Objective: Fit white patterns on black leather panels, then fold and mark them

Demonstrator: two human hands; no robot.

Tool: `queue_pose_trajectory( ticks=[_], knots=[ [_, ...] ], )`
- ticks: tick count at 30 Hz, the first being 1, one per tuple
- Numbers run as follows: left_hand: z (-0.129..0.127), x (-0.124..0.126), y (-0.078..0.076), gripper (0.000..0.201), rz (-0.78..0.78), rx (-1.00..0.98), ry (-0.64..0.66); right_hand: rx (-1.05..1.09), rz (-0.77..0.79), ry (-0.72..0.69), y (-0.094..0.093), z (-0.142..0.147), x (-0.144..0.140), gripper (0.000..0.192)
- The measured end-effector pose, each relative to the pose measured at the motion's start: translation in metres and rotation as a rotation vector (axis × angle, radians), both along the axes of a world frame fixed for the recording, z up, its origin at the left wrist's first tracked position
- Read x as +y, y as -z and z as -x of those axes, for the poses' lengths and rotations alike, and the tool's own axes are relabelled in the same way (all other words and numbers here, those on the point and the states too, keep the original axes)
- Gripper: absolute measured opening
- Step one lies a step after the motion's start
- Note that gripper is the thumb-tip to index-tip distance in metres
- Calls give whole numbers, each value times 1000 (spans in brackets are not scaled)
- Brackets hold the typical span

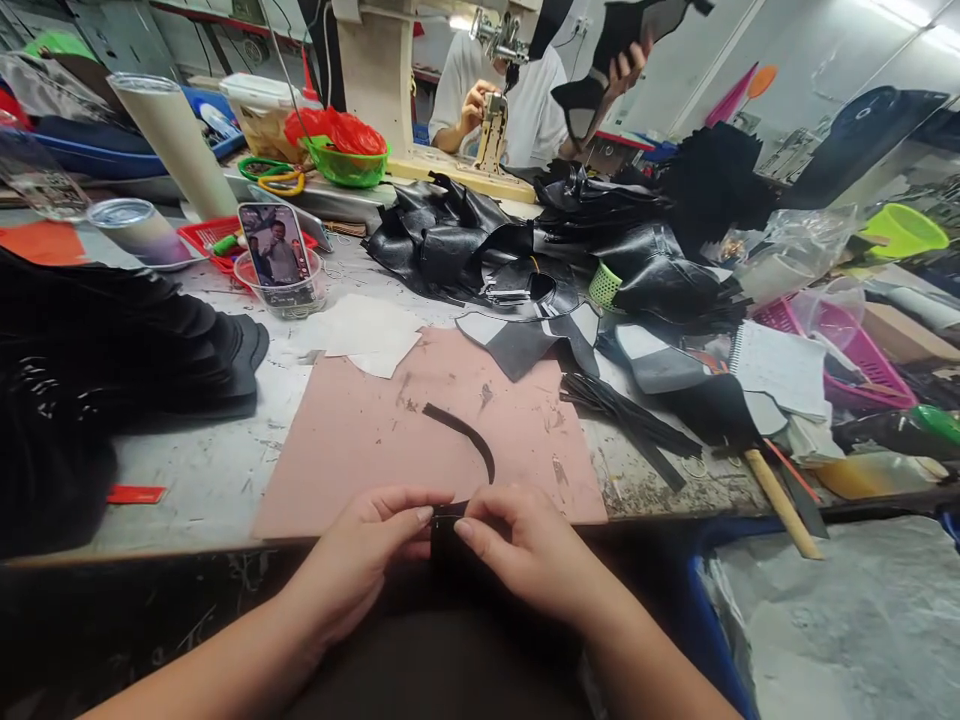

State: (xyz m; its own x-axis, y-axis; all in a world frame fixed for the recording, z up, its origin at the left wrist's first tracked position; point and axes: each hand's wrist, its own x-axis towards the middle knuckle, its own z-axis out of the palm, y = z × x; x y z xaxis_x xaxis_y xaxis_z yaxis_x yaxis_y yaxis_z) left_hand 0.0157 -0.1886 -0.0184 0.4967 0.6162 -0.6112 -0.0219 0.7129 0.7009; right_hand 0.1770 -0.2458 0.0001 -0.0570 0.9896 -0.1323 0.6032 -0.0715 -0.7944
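Note:
My left hand (375, 545) and my right hand (521, 545) meet at the near edge of a pink work mat (360, 440). Both pinch the near end of a thin curved black strip (469, 440). The strip arcs away from my fingers across the mat toward the upper left. A small dark piece sits between my fingertips, mostly hidden by them.
Stacked black cut pieces (112, 350) lie at left, a heap of black leather (525, 250) at the back. A phone (277, 255) stands in a clear cup. A hammer handle (784, 505) and pink basket (862, 350) sit at right. Across the bench a person (517, 90) holds a black piece.

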Motion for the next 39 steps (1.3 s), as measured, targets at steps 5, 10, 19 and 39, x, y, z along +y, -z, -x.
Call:
queue_pose_trajectory(
  ticks=[5, 10, 19, 39],
  knots=[
    [-1, 2, -3, 24, -8, 14, 38, 34, -3, 5, 0, -4, 1, 19],
    [-1, 2, -10, 17, -2, 48, 44, 33, -18, 13, 0, -4, -1, 19],
    [1, 0, -8, 16, -7, 32, 64, 19, -30, 26, 3, -5, -1, 19],
    [-4, -3, -5, 20, -260, 170, 59, 7, -72, 59, 1, -7, -5, 10]
  ],
)
